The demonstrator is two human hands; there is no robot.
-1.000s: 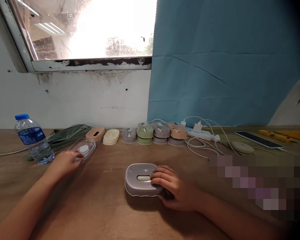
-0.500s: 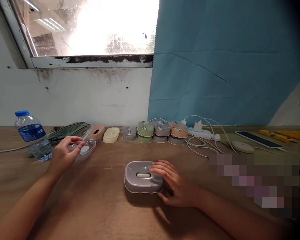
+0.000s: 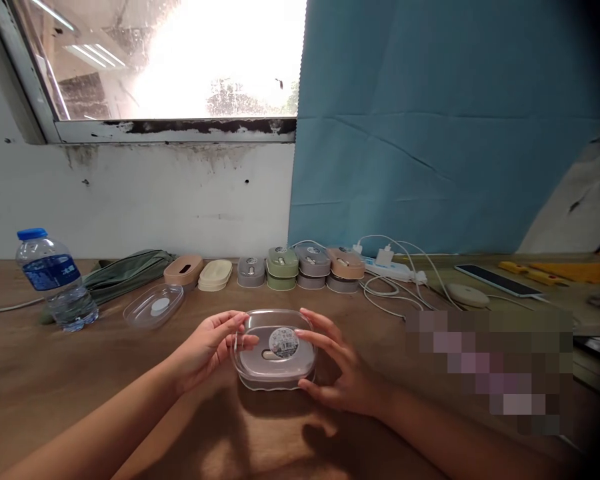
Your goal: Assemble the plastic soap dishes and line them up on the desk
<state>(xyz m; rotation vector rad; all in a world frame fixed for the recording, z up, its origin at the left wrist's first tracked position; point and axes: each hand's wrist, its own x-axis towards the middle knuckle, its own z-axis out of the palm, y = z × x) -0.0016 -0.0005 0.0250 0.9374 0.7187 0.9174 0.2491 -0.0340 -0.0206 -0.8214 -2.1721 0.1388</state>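
A clear plastic lid [image 3: 253, 320] with a round printed sticker [image 3: 284, 343] is held by my left hand [image 3: 213, 350], thumb and fingers pinching its left edge. The lid sits slightly tilted over a grey rounded box [image 3: 275, 383] with an oval slot in its top; I cannot tell whether it is fully seated. My right hand [image 3: 343, 367] curves round the right side of the box, its thumb at the lower right corner and its fingertips against the lid.
Another clear lid [image 3: 150, 310] lies at left, near a water bottle [image 3: 57, 280] and green pouch [image 3: 125, 273]. Behind stand a peach box [image 3: 183, 270], stacked cream pieces [image 3: 215, 275] and several lidded boxes [image 3: 283, 267]. Cables [image 3: 390, 287], a power strip [image 3: 393, 268] and phone [image 3: 497, 280] are right.
My left hand has moved right from the lids at the left, carrying one clear lid onto the grey box. My right hand has stayed by the box. The view has shifted slightly.
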